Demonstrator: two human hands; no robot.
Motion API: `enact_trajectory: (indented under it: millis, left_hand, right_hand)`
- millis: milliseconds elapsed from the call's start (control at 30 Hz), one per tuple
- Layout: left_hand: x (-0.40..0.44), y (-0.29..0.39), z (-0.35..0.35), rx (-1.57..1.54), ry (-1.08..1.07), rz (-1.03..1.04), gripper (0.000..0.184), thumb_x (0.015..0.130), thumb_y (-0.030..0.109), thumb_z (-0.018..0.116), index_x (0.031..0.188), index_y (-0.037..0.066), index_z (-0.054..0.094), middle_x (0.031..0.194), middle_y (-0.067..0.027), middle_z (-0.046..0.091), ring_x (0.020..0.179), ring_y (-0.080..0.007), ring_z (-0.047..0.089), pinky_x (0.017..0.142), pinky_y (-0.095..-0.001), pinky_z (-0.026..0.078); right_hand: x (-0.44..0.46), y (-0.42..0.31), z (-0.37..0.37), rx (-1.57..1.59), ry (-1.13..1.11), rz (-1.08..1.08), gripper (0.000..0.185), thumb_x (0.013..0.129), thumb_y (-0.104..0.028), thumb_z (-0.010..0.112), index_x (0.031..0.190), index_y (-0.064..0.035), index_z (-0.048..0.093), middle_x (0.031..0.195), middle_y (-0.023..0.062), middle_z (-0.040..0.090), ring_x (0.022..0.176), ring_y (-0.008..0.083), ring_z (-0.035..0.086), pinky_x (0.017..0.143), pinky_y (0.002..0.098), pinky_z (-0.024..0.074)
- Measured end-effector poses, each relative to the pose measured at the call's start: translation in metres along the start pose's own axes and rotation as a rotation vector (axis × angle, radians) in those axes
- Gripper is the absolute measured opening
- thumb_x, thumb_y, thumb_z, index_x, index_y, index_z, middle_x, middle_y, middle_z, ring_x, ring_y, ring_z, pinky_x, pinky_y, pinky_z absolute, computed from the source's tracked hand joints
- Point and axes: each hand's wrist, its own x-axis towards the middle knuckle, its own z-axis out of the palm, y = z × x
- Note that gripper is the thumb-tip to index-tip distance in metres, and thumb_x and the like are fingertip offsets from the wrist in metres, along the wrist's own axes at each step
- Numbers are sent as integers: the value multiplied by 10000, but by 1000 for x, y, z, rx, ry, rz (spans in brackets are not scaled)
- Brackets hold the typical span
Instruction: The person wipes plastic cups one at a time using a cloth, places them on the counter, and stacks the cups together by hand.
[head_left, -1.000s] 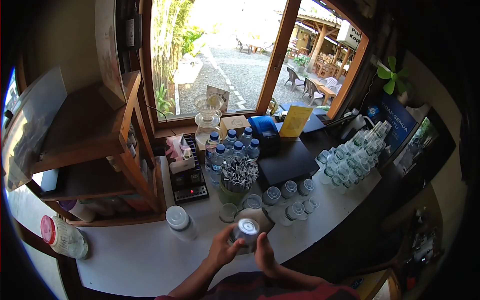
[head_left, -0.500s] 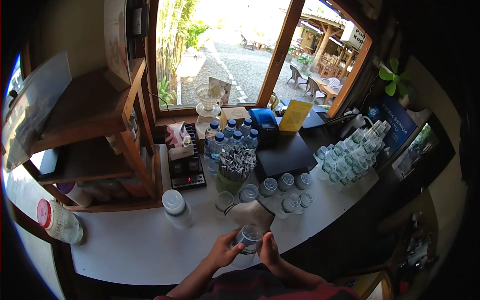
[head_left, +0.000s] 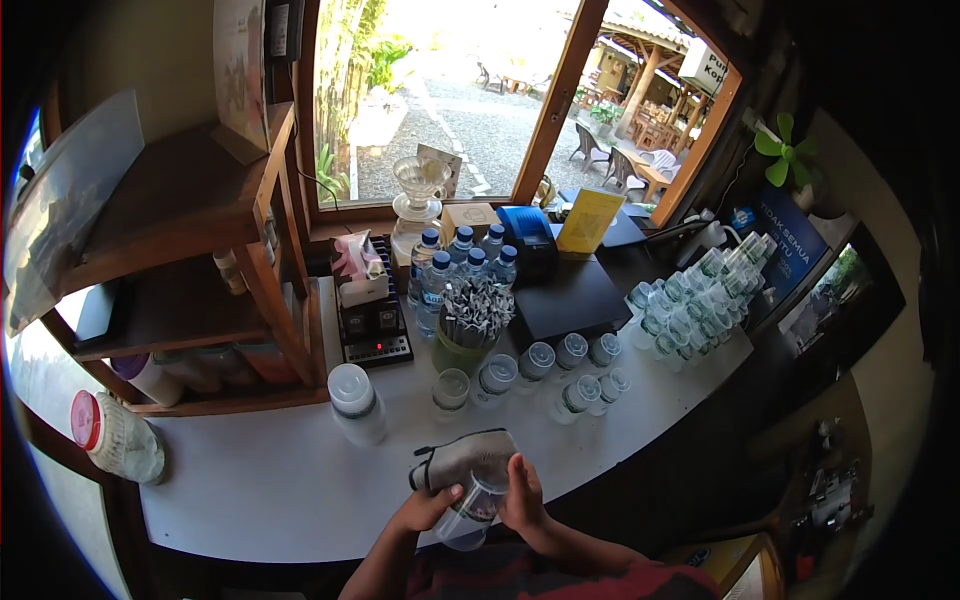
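Note:
Close to my body, a clear plastic cup [head_left: 466,517] with a printed band is tilted between my two hands. My left hand [head_left: 424,509] is closed on the cup's left side, thumb along its wall. A grey cloth [head_left: 470,459] with dark edging lies against the far side and rim of the cup. My right hand [head_left: 522,498] is closed at the right end of the cloth, thumb pointing up, pressing beside the cup; its other fingers are mostly hidden. Beyond the cloth stand several similar clear cups [head_left: 497,377] on the white counter [head_left: 270,480].
A stack of cups [head_left: 358,405] stands left of my hands. Behind are a green container of sachets [head_left: 475,318], water bottles [head_left: 430,290] and a black box [head_left: 570,303]. Many cups [head_left: 700,305] are piled at right. A wooden shelf [head_left: 240,225] and red-lidded jar [head_left: 115,440] are at left.
The cup has tipped from nearly upright to a slant, its base swinging left. The cloth has shifted left and lower, now spread across the cup's far side. Both hands moved slightly left.

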Motion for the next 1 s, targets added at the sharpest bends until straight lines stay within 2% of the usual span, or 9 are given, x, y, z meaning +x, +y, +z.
enact_trajectory:
  millis: [133, 267, 433, 567, 667, 733, 800, 900, 1000]
  left_hand:
    - [-1, 12, -10, 307, -26, -24, 809, 879, 659, 587, 1180, -92, 604, 1070, -123, 673, 991, -180, 614, 880, -327, 476]
    - [-4, 8, 6, 188, 293, 286, 784, 897, 672, 559, 1087, -86, 629, 964, -93, 673, 900, -156, 598, 804, -311, 477]
    - [4, 12, 8, 350, 504, 504, 773, 902, 638, 588, 1245, -47, 481, 1089, -120, 618, 1014, -192, 591, 896, -338, 470]
    - [-3, -6, 22, 408, 343, 325, 763, 780, 411, 827, 1229, -32, 398, 1131, -157, 557, 1048, -221, 576, 929, -349, 465]
    - [-8, -1, 25, 491, 179, 180, 738, 722, 306, 855, 1238, -9, 431, 1094, -159, 591, 1020, -235, 604, 918, -349, 478]
    - [-1, -7, 17, 487, 208, 253, 729, 717, 295, 857, 1245, 0, 449, 1107, -160, 603, 1026, -235, 611, 916, -347, 481]
    - [0, -9, 12, 361, 349, 268, 670, 769, 269, 818, 1269, 4, 460, 1181, -158, 595, 1063, -244, 605, 929, -348, 476]
    - [11, -5, 16, 300, 517, 415, 657, 872, 337, 732, 1322, -19, 410, 1175, -143, 574, 1073, -251, 578, 964, -358, 447]
    - [5, -24, 26, 418, 316, 410, 685, 933, 443, 635, 1349, -36, 377, 1189, -157, 547, 1106, -268, 548, 999, -370, 415]
  right_hand:
    - [-1, 24, -1, 46, 47, -52, 566, 1017, -475, 497, 1284, 25, 504, 1226, 97, 616, 1120, 182, 598, 966, 324, 455]
    - [-3, 22, 17, 55, 1, -92, 537, 1018, -433, 521, 1309, 16, 479, 1214, 73, 591, 1101, 145, 575, 962, 308, 445]
    - [-35, 28, 11, -500, 71, 11, 245, 1037, -240, 514, 1066, -10, 592, 783, -54, 472, 715, 46, 361, 614, 243, 297]
    - [-29, 35, -15, -636, -3, -270, 332, 1058, -283, 451, 1163, 12, 562, 970, 44, 587, 870, 117, 506, 773, 289, 422]
    - [-15, 13, -7, -238, -41, -109, 303, 1052, -253, 471, 1120, 26, 566, 988, 96, 593, 923, 163, 539, 854, 311, 433]
    - [-26, 35, -18, -450, -11, -61, 288, 1052, -223, 475, 1147, 31, 572, 1018, 106, 605, 961, 148, 542, 876, 305, 432]
    - [-34, 40, -24, -656, -42, 70, 283, 1023, -145, 507, 1216, 56, 560, 1202, 202, 609, 1191, 292, 555, 1026, 358, 402]
    - [-40, 28, -7, -821, -203, -337, 308, 988, -91, 533, 1243, 82, 535, 1342, 293, 535, 1371, 460, 403, 1119, 448, 342]
    - [-33, 35, -24, -632, 0, -35, 323, 1019, -108, 494, 1278, 83, 515, 1273, 231, 578, 1247, 303, 547, 1025, 339, 407]
